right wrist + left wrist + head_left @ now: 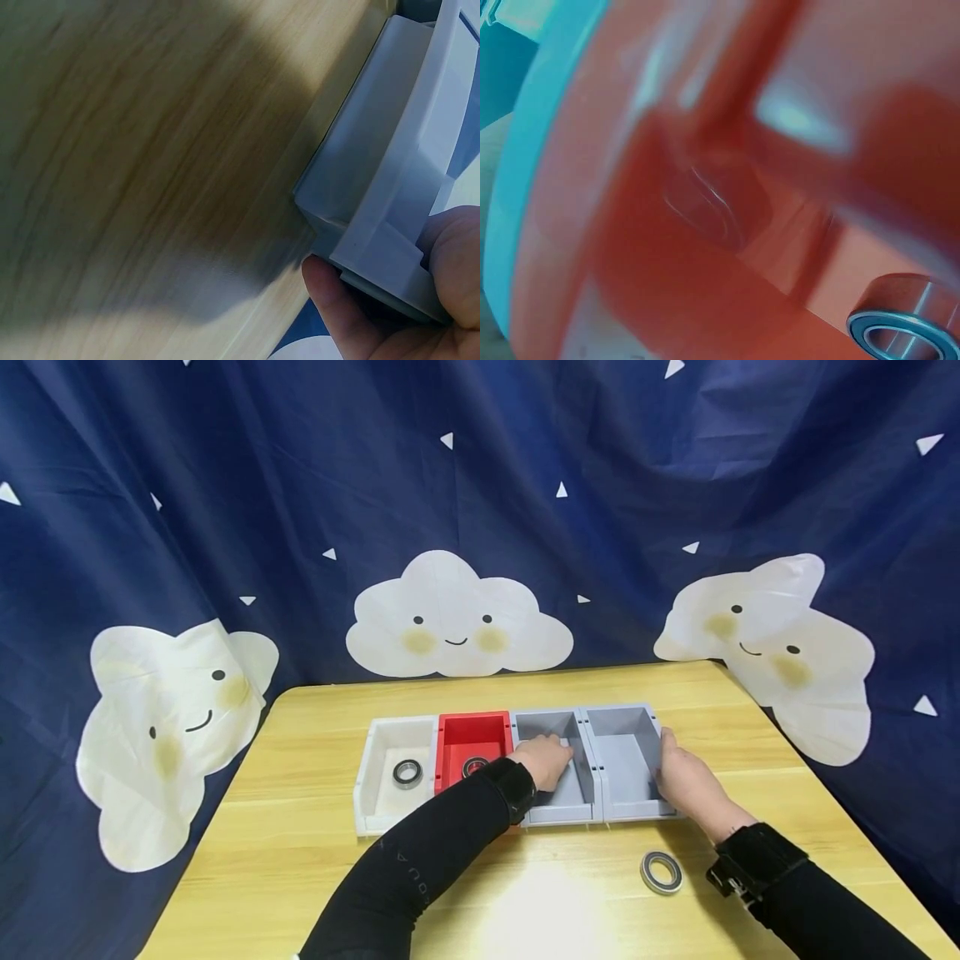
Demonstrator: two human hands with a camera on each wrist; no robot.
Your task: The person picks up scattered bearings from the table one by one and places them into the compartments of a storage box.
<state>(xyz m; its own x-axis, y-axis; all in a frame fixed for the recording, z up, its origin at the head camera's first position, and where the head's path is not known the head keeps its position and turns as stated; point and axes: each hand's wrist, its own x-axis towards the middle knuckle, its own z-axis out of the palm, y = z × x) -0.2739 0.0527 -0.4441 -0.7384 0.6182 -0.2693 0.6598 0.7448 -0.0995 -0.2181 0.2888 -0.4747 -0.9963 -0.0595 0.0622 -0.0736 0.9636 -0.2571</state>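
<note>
My left hand (pixel 549 762) is down inside the third bin, a grey bin (pixel 561 812), with its fingers bent. I cannot tell whether anything is held under it. My right hand (pixel 692 783) grips the outer side wall of the right-end grey bin (pixel 628 760), thumb and fingers on either side in the right wrist view. A red bin (pixel 474 727) and a white bin (pixel 375 793) complete the row on the left. One ball bearing (pixel 407 773) lies in the white bin, and another bearing (pixel 904 319) in the red one, partly hidden by my left sleeve in the head view.
A loose bearing (pixel 662 872) lies on the wooden table (pixel 300 860) in front of the right-end bin, near my right wrist. My left forearm crosses in front of the red bin. Behind the table hangs a dark blue curtain (pixel 510 510) with clouds.
</note>
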